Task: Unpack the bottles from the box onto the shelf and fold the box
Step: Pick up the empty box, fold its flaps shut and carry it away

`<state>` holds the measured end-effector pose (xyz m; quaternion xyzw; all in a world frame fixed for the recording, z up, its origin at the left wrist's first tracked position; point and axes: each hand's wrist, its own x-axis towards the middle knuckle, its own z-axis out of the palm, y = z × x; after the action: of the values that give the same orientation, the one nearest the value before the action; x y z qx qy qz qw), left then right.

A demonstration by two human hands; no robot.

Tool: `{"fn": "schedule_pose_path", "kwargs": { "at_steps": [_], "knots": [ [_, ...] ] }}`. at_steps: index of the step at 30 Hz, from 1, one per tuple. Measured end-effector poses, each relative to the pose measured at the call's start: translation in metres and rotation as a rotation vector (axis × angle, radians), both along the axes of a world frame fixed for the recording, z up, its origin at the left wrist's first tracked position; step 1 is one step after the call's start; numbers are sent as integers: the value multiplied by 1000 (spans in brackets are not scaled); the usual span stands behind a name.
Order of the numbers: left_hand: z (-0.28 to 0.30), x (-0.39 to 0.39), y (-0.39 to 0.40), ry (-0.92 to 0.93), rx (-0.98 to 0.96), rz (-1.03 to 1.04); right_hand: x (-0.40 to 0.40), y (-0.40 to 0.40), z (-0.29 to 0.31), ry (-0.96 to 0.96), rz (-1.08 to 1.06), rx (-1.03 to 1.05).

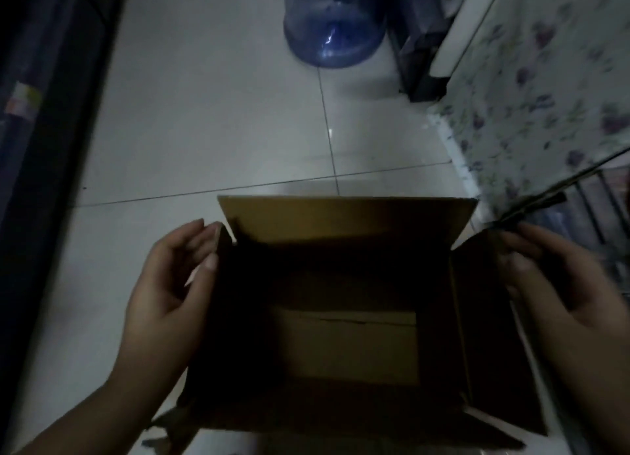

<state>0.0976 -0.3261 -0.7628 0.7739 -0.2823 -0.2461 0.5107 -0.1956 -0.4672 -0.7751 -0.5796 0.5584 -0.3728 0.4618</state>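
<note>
— Both hands grip the cardboard box [344,318] by its side flaps, yes?

— Yes. Left hand [170,284] is at nine o'clock, fingers curled onto the edge of the left flap, thumb on the near side of it. Right hand [559,284] is at three o'clock, thumb lying on the inner face of the right flap, fingers behind it and out of sight.

— And the box itself?

— Low in the middle of the view, open at the top, held between the two hands over the pale tiled floor [211,130]. Far flap stands up at twelve o'clock. Only the bare cardboard bottom, with its seam, shows inside.

— Anything else around?

— A large blue water jug [334,28] stands on the floor at twelve o'clock, well apart from the box. A flower-patterned surface [545,96] fills the two o'clock side, with a wire rack [593,195] just beside the right hand. A dark, blurred edge runs down the ten o'clock side.
</note>
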Motion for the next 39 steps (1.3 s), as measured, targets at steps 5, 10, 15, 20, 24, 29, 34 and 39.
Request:
{"fn": "schedule_pose_path", "kwargs": {
  "at_steps": [5,10,15,20,24,29,34,39],
  "knots": [
    [-3,-5,-22,25,-6,-59,27,-11,0,-102,99,69],
    [-4,-17,-22,-19,12,-100,29,-4,-8,-115,91,111],
    [-13,-14,-17,44,131,-133,24,1,-22,-20,183,147],
    [-24,-8,-17,134,222,-175,22,-1,-33,91,243,137],
    [-27,1,-23,92,191,-173,24,-9,-36,61,204,146],
    [-33,14,-31,21,142,-181,26,-24,-34,-4,234,127],
    [-39,17,-37,-9,129,-211,32,-44,-40,-50,222,155],
    [-42,18,-36,-19,83,-222,38,-60,-35,103,356,63]
  ]
}}
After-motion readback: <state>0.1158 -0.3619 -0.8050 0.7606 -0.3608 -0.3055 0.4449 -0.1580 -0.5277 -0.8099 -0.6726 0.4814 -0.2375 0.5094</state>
